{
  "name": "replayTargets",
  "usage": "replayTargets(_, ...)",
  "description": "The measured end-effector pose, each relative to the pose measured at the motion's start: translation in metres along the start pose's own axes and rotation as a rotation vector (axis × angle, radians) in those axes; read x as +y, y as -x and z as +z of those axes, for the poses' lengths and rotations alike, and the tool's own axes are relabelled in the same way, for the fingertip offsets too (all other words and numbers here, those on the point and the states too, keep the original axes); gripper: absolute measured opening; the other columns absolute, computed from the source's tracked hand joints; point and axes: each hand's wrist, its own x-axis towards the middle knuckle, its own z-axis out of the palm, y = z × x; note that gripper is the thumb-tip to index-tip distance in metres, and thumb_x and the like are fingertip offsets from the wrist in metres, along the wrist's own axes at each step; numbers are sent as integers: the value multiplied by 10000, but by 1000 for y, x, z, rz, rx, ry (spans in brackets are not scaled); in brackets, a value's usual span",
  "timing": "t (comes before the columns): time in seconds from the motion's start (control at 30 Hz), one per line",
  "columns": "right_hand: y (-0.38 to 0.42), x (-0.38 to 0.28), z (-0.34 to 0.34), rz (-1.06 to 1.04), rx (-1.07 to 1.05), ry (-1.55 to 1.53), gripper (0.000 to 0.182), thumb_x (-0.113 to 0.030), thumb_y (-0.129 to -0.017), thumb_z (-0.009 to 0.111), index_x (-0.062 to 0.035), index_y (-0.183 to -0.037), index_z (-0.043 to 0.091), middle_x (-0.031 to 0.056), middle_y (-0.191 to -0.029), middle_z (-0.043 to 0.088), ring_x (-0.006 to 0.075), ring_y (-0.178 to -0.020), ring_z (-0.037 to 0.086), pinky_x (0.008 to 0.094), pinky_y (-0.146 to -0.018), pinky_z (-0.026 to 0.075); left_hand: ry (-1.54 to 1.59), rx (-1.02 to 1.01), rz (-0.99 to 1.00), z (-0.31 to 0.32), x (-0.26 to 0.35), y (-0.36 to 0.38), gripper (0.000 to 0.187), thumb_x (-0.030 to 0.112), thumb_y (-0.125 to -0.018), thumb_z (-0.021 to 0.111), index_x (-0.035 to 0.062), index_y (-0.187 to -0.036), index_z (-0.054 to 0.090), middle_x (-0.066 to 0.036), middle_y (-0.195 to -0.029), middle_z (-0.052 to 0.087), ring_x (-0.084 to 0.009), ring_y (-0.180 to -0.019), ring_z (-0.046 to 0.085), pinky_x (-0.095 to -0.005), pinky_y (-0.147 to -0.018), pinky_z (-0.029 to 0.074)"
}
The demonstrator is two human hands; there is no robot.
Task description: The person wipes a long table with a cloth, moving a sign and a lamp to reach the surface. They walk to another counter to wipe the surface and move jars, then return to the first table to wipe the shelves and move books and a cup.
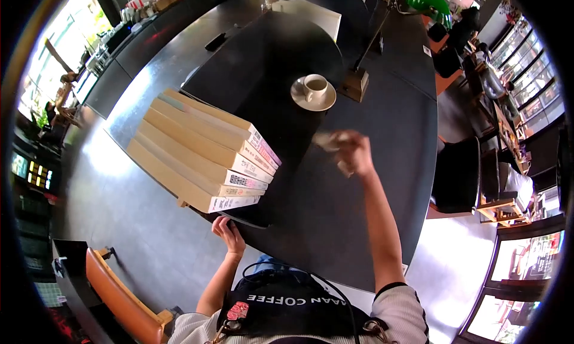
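My right hand [354, 153] is raised above the dark table [382, 212], blurred by motion. In it is a crumpled beige cloth [326, 141], parts of which stick out on either side of the fingers. At the table's near edge, just below a row of thick books [191, 147], rests my left hand [229, 235], its fingers bent over the edge. The books have cream page edges and white spines with printed lettering. A white cup [315, 86] with some liquid in it stands on a saucer [304, 102], beyond my right hand.
Right of the cup stands a wooden lamp base [356, 84] with a thin stem and a green shade [431, 4]. A pale flat panel [311, 15] is at the back. Chairs flank the table: a black one [457, 173] right, a brown-backed one [119, 293] near left.
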Motion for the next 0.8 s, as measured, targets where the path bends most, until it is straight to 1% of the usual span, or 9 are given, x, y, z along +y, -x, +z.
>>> replayTargets(0.07,-8,-14,-10,-201,326,89,198,46,-701,436,55,-823,591,100,-813,611,163,-669,579,280,-597,475,-9,8,1,3,-3,2,246,5,-802,506,38,-1044,481,-162,-1125,441,-324,-1085,371,-419,-977,264)
replayTargets(0.17,-44,-22,-34,-98,300,107,150,-108,-752,480,22,-760,555,61,-739,567,128,-616,504,275,-580,419,-25,18,7,4,-4,3,237,19,-806,506,39,-1041,479,-165,-1129,442,-325,-1085,372,-421,-973,268)
replayTargets(0.2,-58,-16,-45,-108,215,125,199,-170,-801,484,2,-730,556,61,-711,563,137,-595,507,274,-584,417,-30,19,6,4,-3,3,235,19,-807,507,38,-1039,478,-165,-1129,441,-326,-1084,372,-421,-972,269)
replayTargets(0.27,-85,-20,-42,38,282,112,306,-271,-857,484,-11,-719,571,66,-698,571,144,-574,513,269,-561,409,-42,20,7,4,-7,3,230,21,-807,507,38,-1035,475,-166,-1130,441,-328,-1083,371,-422,-970,271)
replayTargets(0.3,-94,-24,-44,124,268,98,322,-301,-860,548,-1,-775,626,76,-724,601,152,-592,548,286,-561,425,-43,27,21,4,-8,4,230,20,-807,508,39,-1034,474,-166,-1130,440,-329,-1082,371,-423,-968,272)
replayTargets(0.4,-104,-30,-28,30,218,235,287,-232,-853,579,42,-874,663,76,-852,633,171,-740,573,318,-745,445,-46,48,58,6,-10,5,231,17,-806,509,41,-1033,472,-166,-1131,438,-333,-1079,371,-427,-965,275)
replayTargets(0.53,-134,-11,-34,152,143,335,261,-223,-841,654,29,-901,683,81,-821,647,138,-689,580,307,-629,472,-44,35,56,6,-11,5,237,15,-806,507,40,-1039,470,-167,-1137,431,-336,-1076,370,-428,-966,274)
replayTargets(0.63,-145,4,-34,61,94,253,283,-245,-832,672,32,-891,680,75,-784,642,134,-659,577,306,-595,467,-45,27,51,4,-7,4,238,14,-807,502,37,-1042,469,-170,-1141,426,-338,-1076,369,-427,-967,273)
replayTargets(0.8,-146,0,-27,42,102,445,226,-187,-832,651,31,-882,682,70,-762,649,135,-654,593,290,-587,472,-54,16,49,3,-6,4,230,15,-810,500,33,-1037,468,-175,-1142,425,-340,-1079,369,-430,-967,274)
